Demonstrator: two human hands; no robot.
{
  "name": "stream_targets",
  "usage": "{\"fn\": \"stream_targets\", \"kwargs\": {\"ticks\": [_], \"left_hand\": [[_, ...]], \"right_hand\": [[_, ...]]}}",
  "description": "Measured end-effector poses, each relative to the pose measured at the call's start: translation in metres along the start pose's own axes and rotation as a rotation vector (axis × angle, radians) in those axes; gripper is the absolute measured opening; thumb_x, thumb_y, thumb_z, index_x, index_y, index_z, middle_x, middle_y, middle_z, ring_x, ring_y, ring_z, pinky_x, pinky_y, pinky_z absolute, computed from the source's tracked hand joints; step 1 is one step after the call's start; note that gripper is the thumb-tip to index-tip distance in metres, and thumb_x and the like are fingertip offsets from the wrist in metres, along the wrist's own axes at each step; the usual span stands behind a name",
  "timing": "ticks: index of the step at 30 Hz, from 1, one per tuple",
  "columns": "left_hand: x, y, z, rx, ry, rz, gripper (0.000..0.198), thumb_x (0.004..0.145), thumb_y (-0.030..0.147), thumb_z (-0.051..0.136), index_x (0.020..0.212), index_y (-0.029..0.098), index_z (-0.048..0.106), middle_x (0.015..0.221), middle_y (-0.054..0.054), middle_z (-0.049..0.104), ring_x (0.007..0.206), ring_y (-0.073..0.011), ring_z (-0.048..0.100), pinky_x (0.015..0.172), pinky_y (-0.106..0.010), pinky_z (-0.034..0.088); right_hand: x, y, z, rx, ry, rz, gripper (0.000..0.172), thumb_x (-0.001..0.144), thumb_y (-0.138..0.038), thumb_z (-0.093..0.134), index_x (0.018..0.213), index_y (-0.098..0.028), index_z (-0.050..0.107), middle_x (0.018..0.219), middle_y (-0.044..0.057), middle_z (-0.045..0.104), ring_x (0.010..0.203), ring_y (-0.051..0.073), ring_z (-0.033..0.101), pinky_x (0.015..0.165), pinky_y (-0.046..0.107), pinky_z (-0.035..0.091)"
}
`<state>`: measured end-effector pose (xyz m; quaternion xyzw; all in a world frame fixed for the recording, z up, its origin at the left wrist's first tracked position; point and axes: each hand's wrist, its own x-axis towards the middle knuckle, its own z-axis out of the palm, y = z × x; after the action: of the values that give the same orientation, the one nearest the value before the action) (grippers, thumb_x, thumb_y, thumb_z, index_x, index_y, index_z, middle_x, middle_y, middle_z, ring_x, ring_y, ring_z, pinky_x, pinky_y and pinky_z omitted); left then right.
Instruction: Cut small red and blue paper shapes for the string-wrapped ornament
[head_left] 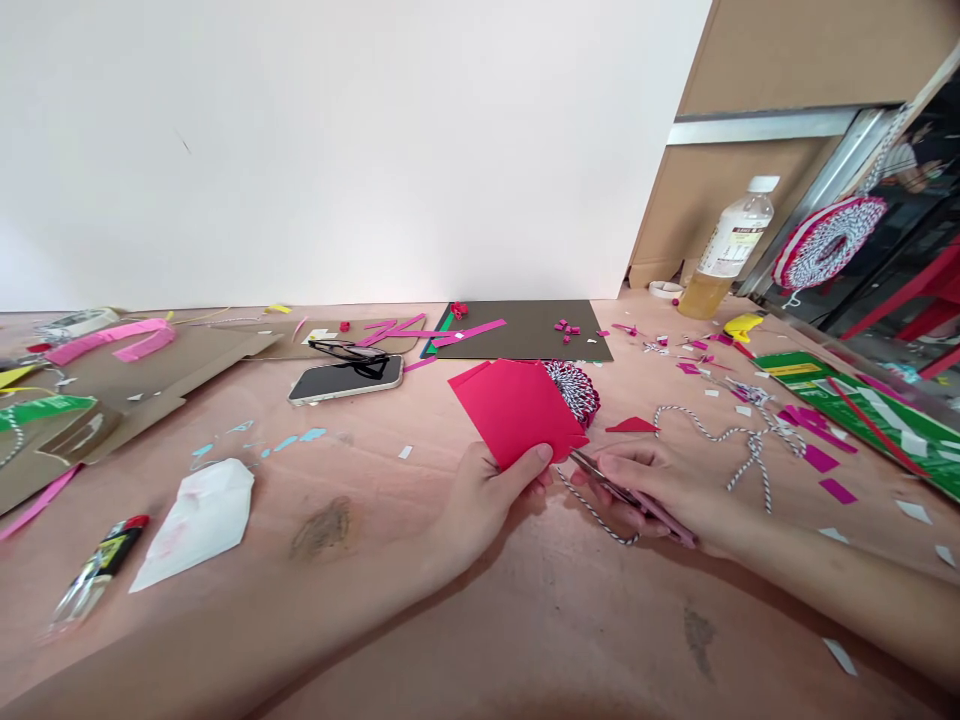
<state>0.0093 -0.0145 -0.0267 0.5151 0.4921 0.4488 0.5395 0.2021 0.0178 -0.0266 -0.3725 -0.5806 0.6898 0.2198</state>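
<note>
the left hand [491, 490] pinches the near edge of a red card [514, 410], thumb on top and fingers under it, holding the sheet just above the surface [525, 610] near the middle of the view. the right hand [652, 490] is closed round the pink handles of a pair of scissors [600, 480], whose blades point left and meet the card at its lower right corner, just beside the left thumb. the two hands are close together, almost touching.

right behind the card, partly hidden by it, sits a spool of black-and-white twine [579, 388]. a loose strand of twine [739, 450] lies in loops to the right of the right hand, and another length runs under the scissors. a small red offcut [631, 426] lies between the spool and the right hand.

further back a dark sheet of card [525, 335] lies flat with pink strips on it. to its left a phone [345, 380] lies screen up with a pair of glasses [349, 352] resting on its far edge. a plastic bottle [729, 250] stands at the back right. a crumpled white paper [199, 520] and a small red-capped tube [101, 565] lie at the near left, well apart from the hands. pink and white scraps are scattered across the right side.
</note>
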Motion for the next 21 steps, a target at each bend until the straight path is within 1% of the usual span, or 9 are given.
{"fn": "stream_targets", "kwargs": {"ticks": [3,5,8,11,14,17,19,21], "left_hand": [[-0.001,0.001,0.001,0.0,-0.033,0.014,0.027,0.08,0.038,0.058,0.063,0.016,0.06,0.061,0.0,0.056,0.057,-0.0121,0.05,0.057,-0.023,0.04],[-0.002,0.001,0.002,-0.005,-0.076,0.02,0.024,0.08,0.036,0.059,0.066,0.016,0.062,0.063,-0.001,0.059,0.059,-0.0127,0.051,0.058,-0.023,0.042],[-0.004,0.001,0.004,-0.018,-0.153,0.015,0.024,0.081,0.036,0.057,0.07,0.016,0.065,0.068,-0.004,0.062,0.062,-0.0143,0.054,0.06,-0.024,0.044],[-0.004,0.004,0.005,-0.025,-0.205,0.009,0.029,0.082,0.039,0.055,0.067,0.016,0.065,0.067,-0.004,0.061,0.061,-0.0141,0.053,0.06,-0.024,0.044],[-0.003,0.008,0.002,-0.005,-0.247,-0.004,0.037,0.08,0.045,0.054,0.059,0.016,0.061,0.059,-0.003,0.055,0.057,-0.0136,0.049,0.058,-0.023,0.042],[-0.001,0.011,-0.003,0.012,-0.336,-0.073,0.042,0.078,0.052,0.053,0.056,0.017,0.058,0.058,-0.003,0.051,0.055,-0.0142,0.047,0.055,-0.024,0.041],[0.002,0.012,-0.008,0.052,-0.401,-0.107,0.042,0.077,0.053,0.052,0.056,0.017,0.057,0.059,-0.003,0.051,0.056,-0.0146,0.047,0.055,-0.024,0.04],[0.005,0.011,-0.013,0.095,-0.46,-0.099,0.04,0.079,0.052,0.051,0.057,0.018,0.057,0.06,-0.002,0.052,0.058,-0.0148,0.046,0.056,-0.024,0.038]], "right_hand": [[0.0,0.003,0.002,-0.005,0.05,0.018,0.042,0.082,-0.055,0.049,0.069,-0.016,0.057,0.043,-0.006,0.044,0.031,0.004,0.028,0.029,0.017,0.015],[0.0,0.006,0.003,0.017,0.062,-0.014,0.043,0.083,-0.056,0.048,0.066,-0.017,0.054,0.043,-0.005,0.044,0.031,0.005,0.03,0.029,0.017,0.015],[0.001,0.008,0.005,0.132,0.033,-0.065,0.043,0.083,-0.056,0.049,0.066,-0.017,0.053,0.044,-0.005,0.045,0.032,0.005,0.032,0.031,0.017,0.017],[0.001,0.008,0.004,0.228,-0.021,-0.062,0.043,0.081,-0.056,0.051,0.067,-0.015,0.054,0.047,-0.005,0.047,0.032,0.004,0.032,0.031,0.017,0.018],[0.001,0.006,0.0,0.292,-0.144,0.024,0.047,0.078,-0.06,0.052,0.067,-0.015,0.055,0.046,-0.004,0.046,0.032,0.004,0.03,0.029,0.015,0.016],[0.001,0.006,-0.005,0.363,-0.254,0.176,0.05,0.073,-0.064,0.055,0.064,-0.015,0.054,0.044,-0.005,0.042,0.034,0.004,0.027,0.028,0.013,0.013],[0.0,0.007,-0.007,0.416,-0.279,0.262,0.049,0.072,-0.062,0.056,0.065,-0.014,0.056,0.046,-0.004,0.043,0.035,0.003,0.026,0.027,0.013,0.013],[0.0,0.008,-0.009,0.49,-0.29,0.334,0.046,0.072,-0.058,0.059,0.072,-0.012,0.061,0.053,-0.003,0.046,0.037,0.003,0.029,0.027,0.012,0.013]]}}
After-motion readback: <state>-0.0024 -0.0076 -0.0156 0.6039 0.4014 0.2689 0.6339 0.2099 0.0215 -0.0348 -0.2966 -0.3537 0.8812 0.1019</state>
